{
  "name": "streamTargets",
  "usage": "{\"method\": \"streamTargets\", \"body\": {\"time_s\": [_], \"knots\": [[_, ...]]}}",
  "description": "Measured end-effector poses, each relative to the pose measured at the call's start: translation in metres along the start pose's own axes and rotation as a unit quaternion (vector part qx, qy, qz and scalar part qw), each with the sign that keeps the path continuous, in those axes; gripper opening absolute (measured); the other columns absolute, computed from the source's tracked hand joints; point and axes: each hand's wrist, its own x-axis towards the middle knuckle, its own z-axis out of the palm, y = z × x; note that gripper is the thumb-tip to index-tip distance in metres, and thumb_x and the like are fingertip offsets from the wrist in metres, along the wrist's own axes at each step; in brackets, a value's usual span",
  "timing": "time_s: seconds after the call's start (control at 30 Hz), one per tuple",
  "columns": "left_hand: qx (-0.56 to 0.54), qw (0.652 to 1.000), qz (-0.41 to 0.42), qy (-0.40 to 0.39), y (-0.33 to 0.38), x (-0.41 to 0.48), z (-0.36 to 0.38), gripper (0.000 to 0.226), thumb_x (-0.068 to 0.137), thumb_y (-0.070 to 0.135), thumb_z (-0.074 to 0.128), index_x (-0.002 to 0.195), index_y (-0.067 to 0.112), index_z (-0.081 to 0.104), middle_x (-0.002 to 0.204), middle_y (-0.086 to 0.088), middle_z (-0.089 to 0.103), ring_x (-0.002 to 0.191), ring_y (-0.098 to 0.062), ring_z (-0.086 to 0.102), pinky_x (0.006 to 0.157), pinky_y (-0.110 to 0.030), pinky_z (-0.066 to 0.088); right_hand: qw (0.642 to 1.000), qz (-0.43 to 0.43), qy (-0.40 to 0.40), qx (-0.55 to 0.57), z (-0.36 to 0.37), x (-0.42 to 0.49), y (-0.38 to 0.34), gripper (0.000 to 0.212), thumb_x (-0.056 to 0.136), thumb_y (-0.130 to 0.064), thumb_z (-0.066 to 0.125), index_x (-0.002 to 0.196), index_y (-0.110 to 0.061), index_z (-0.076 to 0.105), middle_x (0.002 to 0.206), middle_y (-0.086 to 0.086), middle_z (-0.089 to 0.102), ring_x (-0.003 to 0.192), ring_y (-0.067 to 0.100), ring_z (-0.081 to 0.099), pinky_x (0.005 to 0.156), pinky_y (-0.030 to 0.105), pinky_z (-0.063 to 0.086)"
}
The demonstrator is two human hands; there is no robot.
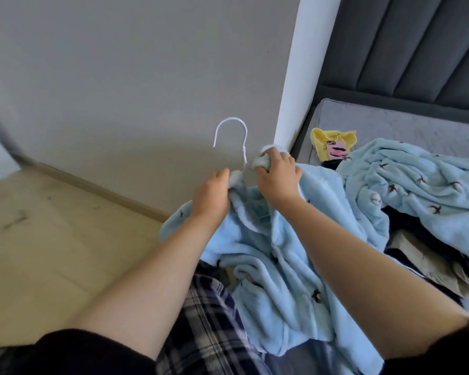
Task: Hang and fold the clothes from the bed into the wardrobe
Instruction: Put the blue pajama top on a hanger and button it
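Nowhere on the clothes can any brand, label or writing be read; the only print that stands out is a cartoon face on a yellow garment lying on the grey mattress, beyond the light blue fleece top. That fleece top, scattered with small dark bird-like marks, is the thing in hand: it is raised at the near edge of the bed with a white wire hanger in its neck, the hook standing upright above the collar, its lower frame hidden inside the cloth. The left hand grips the collar to the left of the hook, fingers curled into the fleece. The right hand clutches a bunch of the collar just right of the hook, fingers closed round it. Right of the fleece top lies a second light blue fleece piece with the same marks, heaped over dark clothes and a beige garment. Behind the hanger stands a grey wall with a white corner post; farther right rises the dark padded headboard. Left of the fleece top is pale wooden floor. Below it show plaid trousers and black sleeves at both forearms.
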Motion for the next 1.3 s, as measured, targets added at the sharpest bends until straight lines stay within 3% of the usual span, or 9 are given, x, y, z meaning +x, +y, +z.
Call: {"method": "streamTargets", "body": {"time_s": [0.1, 0.27, 0.4, 0.53, 0.67, 0.83, 1.03, 1.23, 1.3], "knots": [[0.054, 0.998, 0.03, 0.024, -0.019, 0.019, -0.058, 0.013, 0.088, 0.001, 0.043, 0.099, 0.005, 0.051, 0.099, -0.023, 0.059, 0.088, -0.042, 0.057, 0.062, -0.036, 0.027, 0.989, -0.028, -0.013, 0.145, -0.007, 0.012, -0.054, 0.023, 0.087, -0.012, 0.046, 0.109, -0.013, 0.05, 0.089, 0.004, 0.056, 0.094, 0.032, 0.052, 0.086, 0.036, 0.039], [0.072, 0.991, 0.007, 0.114, -0.039, 0.045, -0.182, 0.007, 0.085, 0.004, 0.047, 0.09, 0.005, 0.053, 0.095, -0.025, 0.062, 0.086, -0.043, 0.057, 0.061, -0.033, 0.029, 0.936, -0.101, 0.027, 0.335, -0.044, 0.027, -0.167, 0.023, 0.089, -0.002, 0.045, 0.111, -0.004, 0.051, 0.1, -0.003, 0.052, 0.089, 0.015, 0.05, 0.07, 0.005, 0.035], [0.091, 0.968, -0.002, 0.232, -0.045, 0.053, -0.29, 0.006, 0.082, 0.005, 0.051, 0.087, 0.009, 0.052, 0.094, -0.019, 0.062, 0.085, -0.041, 0.057, 0.065, -0.038, 0.041, 0.886, -0.148, 0.061, 0.436, -0.097, 0.038, -0.268, 0.024, 0.087, -0.001, 0.043, 0.11, -0.003, 0.052, 0.1, 0.009, 0.06, 0.09, 0.023, 0.057, 0.085, 0.03, 0.047], [0.075, 0.917, 0.051, 0.389, -0.048, 0.034, -0.373, 0.017, 0.077, -0.005, 0.048, 0.09, 0.001, 0.057, 0.096, -0.02, 0.059, 0.081, -0.041, 0.056, 0.068, -0.044, 0.042, 0.822, -0.229, 0.137, 0.503, -0.153, 0.036, -0.335, 0.025, 0.084, -0.005, 0.047, 0.106, -0.01, 0.056, 0.088, -0.007, 0.06, 0.077, 0.005, 0.055, 0.068, 0.011, 0.042], [0.093, 0.983, 0.026, 0.157, -0.077, 0.006, -0.399, 0.033, 0.082, 0.021, 0.045, 0.104, 0.006, 0.064, 0.103, -0.008, 0.064, 0.094, -0.022, 0.057, 0.079, -0.029, 0.04, 0.934, -0.281, -0.065, 0.212, -0.147, 0.039, -0.338, 0.029, 0.082, 0.003, 0.049, 0.107, 0.0, 0.063, 0.099, 0.015, 0.066, 0.083, 0.02, 0.055, 0.067, 0.022, 0.039], [0.163, 0.984, -0.006, 0.073, -0.095, -0.024, -0.396, 0.019, 0.083, 0.028, 0.035, 0.097, 0.031, 0.047, 0.095, 0.003, 0.052, 0.086, -0.017, 0.045, 0.083, -0.03, 0.042, 0.968, -0.223, -0.018, 0.116, -0.125, 0.04, -0.318, 0.025, 0.082, -0.005, 0.049, 0.1, -0.008, 0.066, 0.101, 0.017, 0.067, 0.092, 0.032, 0.062, 0.072, 0.031, 0.045], [0.152, 0.984, -0.079, -0.044, -0.089, -0.044, -0.385, 0.017, 0.081, 0.018, 0.048, 0.089, 0.01, 0.062, 0.097, -0.008, 0.062, 0.084, -0.021, 0.048, 0.08, -0.032, 0.044, 0.899, -0.196, -0.049, 0.388, -0.117, 0.009, -0.331, 0.034, 0.074, 0.011, 0.042, 0.089, -0.009, 0.065, 0.078, 0.006, 0.062, 0.07, 0.015, 0.056, 0.06, 0.024, 0.048], [0.108, 0.989, -0.082, 0.062, -0.107, -0.057, -0.395, 0.018, 0.081, 0.019, 0.044, 0.085, 0.011, 0.06, 0.097, -0.01, 0.063, 0.087, -0.024, 0.052, 0.083, -0.033, 0.045, 0.831, -0.171, -0.447, 0.284, -0.124, -0.001, -0.297, 0.009, 0.093, -0.015, 0.055, 0.086, -0.016, 0.061, 0.073, 0.0, 0.063, 0.064, 0.013, 0.061, 0.053, 0.023, 0.051], [0.085, 0.988, -0.092, 0.089, -0.112, -0.059, -0.392, 0.011, 0.079, 0.019, 0.044, 0.072, 0.014, 0.052, 0.085, -0.008, 0.059, 0.08, -0.022, 0.046, 0.073, -0.03, 0.039, 0.82, -0.123, -0.458, 0.321, -0.126, 0.004, -0.289, 0.029, 0.095, -0.036, 0.051, 0.092, -0.009, 0.061, 0.083, 0.007, 0.065, 0.067, 0.016, 0.064, 0.056, 0.026, 0.055]]}}
